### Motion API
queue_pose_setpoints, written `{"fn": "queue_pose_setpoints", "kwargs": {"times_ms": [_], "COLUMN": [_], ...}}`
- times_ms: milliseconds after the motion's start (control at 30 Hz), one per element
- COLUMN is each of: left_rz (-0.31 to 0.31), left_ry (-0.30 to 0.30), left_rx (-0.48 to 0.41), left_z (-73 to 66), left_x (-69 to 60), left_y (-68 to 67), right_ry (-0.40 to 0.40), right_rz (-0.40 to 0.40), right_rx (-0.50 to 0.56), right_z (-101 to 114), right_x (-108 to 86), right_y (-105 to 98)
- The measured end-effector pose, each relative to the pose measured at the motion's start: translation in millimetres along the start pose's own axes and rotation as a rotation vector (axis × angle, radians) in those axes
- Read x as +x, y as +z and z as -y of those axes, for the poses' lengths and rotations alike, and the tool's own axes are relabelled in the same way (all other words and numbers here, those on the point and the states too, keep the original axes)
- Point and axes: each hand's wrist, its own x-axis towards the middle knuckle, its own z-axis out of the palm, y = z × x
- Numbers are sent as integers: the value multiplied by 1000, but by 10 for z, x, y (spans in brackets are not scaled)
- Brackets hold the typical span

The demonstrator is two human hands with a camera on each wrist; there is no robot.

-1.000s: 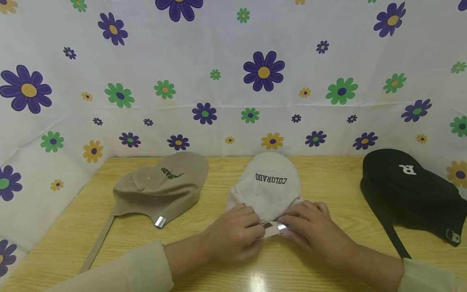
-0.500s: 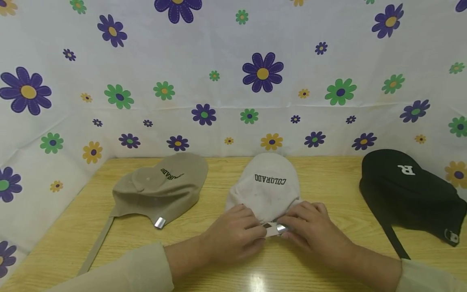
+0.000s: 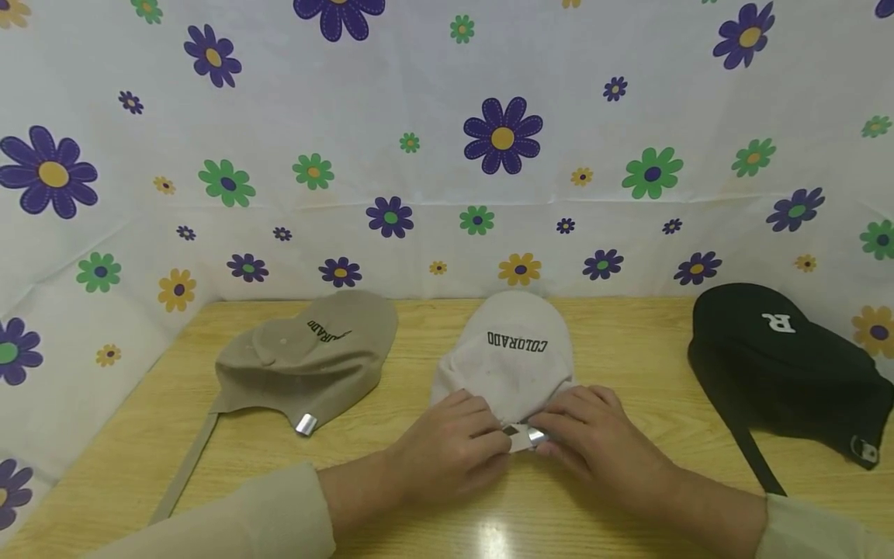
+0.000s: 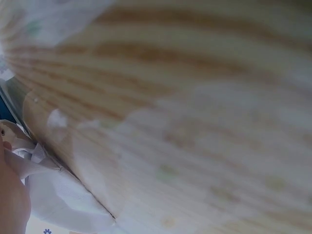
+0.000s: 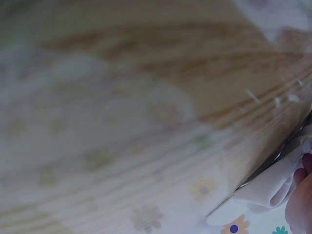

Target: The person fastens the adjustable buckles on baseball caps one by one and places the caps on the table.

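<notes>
A pale cap with dark COLORADO lettering lies in the middle of the table, lettering upside down. At its near edge the left hand, fingers curled, grips the light strap. From the other side the right hand pinches the silver buckle between thumb and fingers, the strap running into it. The fingers hide the strap's ends. In the left wrist view the left hand touches the pale cap; in the right wrist view the right hand is against its fabric.
A khaki cap lies on the left, its strap trailing toward the near side and a silver buckle at its edge. A black cap is at the right. Behind the wooden table hangs a flowered cloth.
The right hand and the buckle have shifted very slightly left, toward the left hand. Both hands keep their grip, and the caps lie as before.
</notes>
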Motion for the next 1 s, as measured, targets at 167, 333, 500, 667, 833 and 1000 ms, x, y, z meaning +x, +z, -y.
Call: {"fn": "queue_pose_setpoints", "kwargs": {"times_ms": [167,333,500,667,833,1000], "left_rz": [-7,-17,-30,-39,-23,0], "left_ry": [-4,0,14,19,20,16], "left_rx": [-5,-15,-25,-21,-2,-5], "left_z": [4,8,7,3,-6,-12], "left_x": [7,21,35,42,39,40], "left_y": [-1,3,9,19,30,37], "right_ry": [-3,2,0,-6,1,31], "right_rz": [2,15,24,18,30,77], "right_rx": [-7,-15,-25,-28,-13,19], "right_z": [2,8,17,22,30,28], "right_x": [5,10,8,3,4,12], "right_y": [-1,-9,-11,-4,-3,-21]}}
